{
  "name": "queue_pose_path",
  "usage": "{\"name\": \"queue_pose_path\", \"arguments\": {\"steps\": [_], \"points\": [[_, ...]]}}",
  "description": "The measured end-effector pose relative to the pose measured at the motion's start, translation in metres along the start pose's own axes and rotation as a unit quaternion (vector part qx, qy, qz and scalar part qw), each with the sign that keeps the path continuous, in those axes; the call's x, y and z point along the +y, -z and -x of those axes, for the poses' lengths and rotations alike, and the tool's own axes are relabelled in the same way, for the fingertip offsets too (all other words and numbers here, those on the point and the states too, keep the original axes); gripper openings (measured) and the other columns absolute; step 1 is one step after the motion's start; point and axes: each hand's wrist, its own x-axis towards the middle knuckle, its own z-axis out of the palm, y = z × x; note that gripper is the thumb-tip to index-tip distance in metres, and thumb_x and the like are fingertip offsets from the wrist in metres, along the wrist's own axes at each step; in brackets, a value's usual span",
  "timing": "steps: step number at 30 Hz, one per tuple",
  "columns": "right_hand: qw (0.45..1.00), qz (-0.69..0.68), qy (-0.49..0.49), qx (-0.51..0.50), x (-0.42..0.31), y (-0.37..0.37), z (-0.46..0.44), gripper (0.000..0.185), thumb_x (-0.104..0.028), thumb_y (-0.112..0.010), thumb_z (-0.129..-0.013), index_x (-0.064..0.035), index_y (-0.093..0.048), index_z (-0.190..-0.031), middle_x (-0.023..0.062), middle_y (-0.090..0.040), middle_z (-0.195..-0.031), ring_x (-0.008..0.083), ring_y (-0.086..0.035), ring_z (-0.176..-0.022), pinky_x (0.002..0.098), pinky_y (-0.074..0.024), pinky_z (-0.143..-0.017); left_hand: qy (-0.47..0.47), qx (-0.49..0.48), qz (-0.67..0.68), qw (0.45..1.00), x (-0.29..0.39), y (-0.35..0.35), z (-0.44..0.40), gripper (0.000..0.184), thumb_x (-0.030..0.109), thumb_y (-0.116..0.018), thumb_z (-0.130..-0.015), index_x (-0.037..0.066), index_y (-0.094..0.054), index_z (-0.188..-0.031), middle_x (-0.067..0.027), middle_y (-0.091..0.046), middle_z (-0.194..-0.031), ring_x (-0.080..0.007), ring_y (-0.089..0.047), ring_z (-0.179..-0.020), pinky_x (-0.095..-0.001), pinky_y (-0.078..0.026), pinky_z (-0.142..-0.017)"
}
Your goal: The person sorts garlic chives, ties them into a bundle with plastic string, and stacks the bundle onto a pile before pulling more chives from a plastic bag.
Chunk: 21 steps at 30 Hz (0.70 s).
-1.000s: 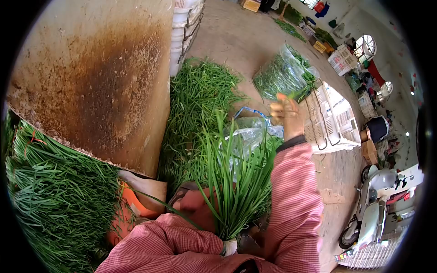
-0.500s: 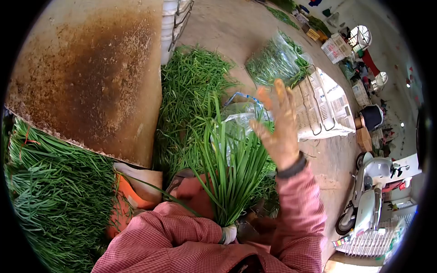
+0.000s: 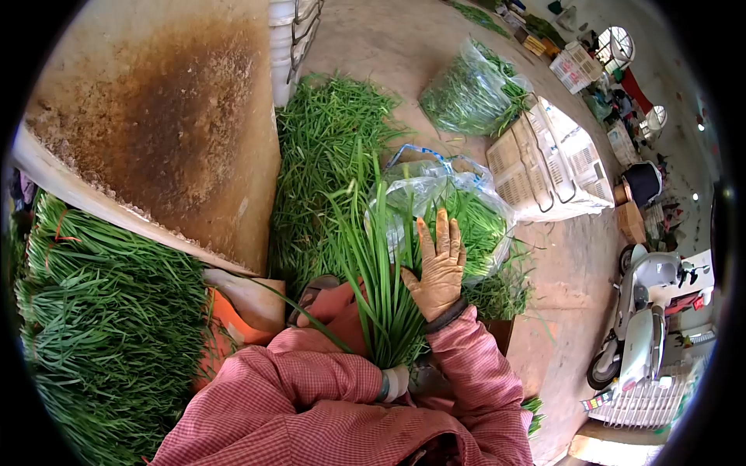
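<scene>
Green stalk bunch (image 3: 381, 291) is gripped at its near end by left hand (image 3: 397, 381), long axis pointing far; right hand (image 3: 440, 273), fingers spread, apparently empty, is held just right.

A white crate (image 3: 548, 165) beyond the right hand (image 3: 440, 270), a scooter (image 3: 640, 342) well to its right, a stained panel (image 3: 167, 140) to its left

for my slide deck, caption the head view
Left hand grips green stalks; open right hand beside them, near a plastic bag of greens.
</scene>
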Motion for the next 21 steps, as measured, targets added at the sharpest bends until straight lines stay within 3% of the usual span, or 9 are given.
{"name": "queue_pose_path", "arguments": {"steps": [3,5,11,13,15,17,18,19,21], "points": [[0.992,0.096,0.073,0.029,-0.003,0.003,-0.007,0.046,-0.018,-0.065,-0.061,-0.0235,-0.056,-0.105,0.0058,-0.019,-0.139,0.0339,-0.02,-0.125,0.0448,-0.0215,-0.099,0.007,0.0,0.007,1.0,-0.002,0.0,0.0,0.032,0.029,-0.04,-0.082,0.02,-0.057,-0.107,0.0001,-0.056,-0.102,-0.0196,-0.051,-0.09,-0.0348,-0.038,-0.077],[0.96,0.174,0.216,0.039,-0.009,0.005,-0.015,0.045,-0.013,-0.064,-0.062,-0.0185,-0.059,-0.106,0.0087,-0.022,-0.138,0.0344,-0.017,-0.126,0.0453,-0.0198,-0.1,0.014,0.001,0.014,1.0,-0.002,0.0,0.0,0.032,0.03,-0.039,-0.082,0.02,-0.057,-0.107,0.0002,-0.056,-0.103,-0.0195,-0.051,-0.09,-0.0347,-0.038,-0.077],[0.986,0.061,0.154,0.019,-0.036,0.012,-0.052,0.033,-0.031,-0.068,-0.063,-0.0152,-0.065,-0.092,0.0095,-0.027,-0.136,0.0349,-0.015,-0.126,0.0491,-0.0183,-0.099,0.022,0.008,0.028,0.999,-0.004,0.003,-0.003,0.033,0.03,-0.039,-0.082,0.02,-0.056,-0.108,0.0006,-0.056,-0.104,-0.0193,-0.051,-0.092,-0.0344,-0.037,-0.078],[0.962,0.099,0.06,-0.246,-0.034,0.014,-0.06,0.021,-0.033,-0.066,-0.066,-0.0201,-0.066,-0.083,0.0085,-0.025,-0.137,0.0356,-0.011,-0.127,0.0537,-0.0133,-0.099,0.02,0.012,0.027,0.999,-0.004,0.005,-0.006,0.033,0.03,-0.039,-0.082,0.02,-0.056,-0.109,0.0008,-0.055,-0.104,-0.0193,-0.051,-0.092,-0.0343,-0.037,-0.078],[0.967,0.038,0.054,-0.246,-0.014,-0.003,-0.055,0.015,-0.033,-0.067,-0.066,-0.022,-0.067,-0.076,0.007,-0.029,-0.135,0.034,-0.013,-0.127,0.0547,-0.0105,-0.099,0.018,0.016,0.027,0.999,-0.004,0.008,-0.008,0.033,0.031,-0.039,-0.082,0.02,-0.056,-0.109,0.0009,-0.055,-0.105,-0.0192,-0.05,-0.092,-0.0342,-0.037,-0.079],[0.972,-0.038,0.057,-0.226,-0.011,-0.004,-0.049,0.019,-0.034,-0.071,-0.062,-0.0207,-0.067,-0.074,0.004,-0.038,-0.13,0.0328,-0.015,-0.127,0.047,-0.013,-0.101,0.016,0.021,0.03,0.999,-0.003,0.011,-0.011,0.033,0.031,-0.039,-0.082,0.02,-0.056,-0.109,0.0011,-0.055,-0.105,-0.0191,-0.05,-0.093,-0.0341,-0.037,-0.079],[0.964,-0.007,0.05,-0.261,-0.011,-0.002,-0.049,0.027,-0.033,-0.071,-0.061,-0.0223,-0.066,-0.086,0.0057,-0.032,-0.134,0.033,-0.015,-0.127,0.0466,-0.0134,-0.101,0.014,0.024,0.029,0.999,-0.003,0.012,-0.012,0.033,0.031,-0.039,-0.082,0.02,-0.055,-0.109,0.0011,-0.055,-0.105,-0.0191,-0.05,-0.093,-0.034,-0.037,-0.079],[0.964,-0.007,0.048,-0.261,-0.01,-0.005,-0.047,0.027,-0.033,-0.071,-0.061,-0.0223,-0.066,-0.086,0.0057,-0.032,-0.134,0.033,-0.015,-0.127,0.0466,-0.0134,-0.101,0.011,0.024,0.028,0.999,-0.003,0.013,-0.011,0.034,0.031,-0.039,-0.082,0.02,-0.055,-0.11,0.0012,-0.055,-0.105,-0.0191,-0.05,-0.093,-0.034,-0.037,-0.079],[0.983,-0.064,0.048,-0.165,-0.009,-0.015,-0.043,0.042,-0.034,-0.069,-0.064,-0.0253,-0.059,-0.103,0.007,-0.02,-0.139,0.0307,-0.011,-0.129,0.0533,-0.0112,-0.1,0.01,0.023,0.029,0.999,-0.003,0.015,-0.01,0.034,0.031,-0.039,-0.082,0.021,-0.055,-0.11,0.0013,-0.055,-0.106,-0.019,-0.05,-0.094,-0.0338,-0.037,-0.079]]}}
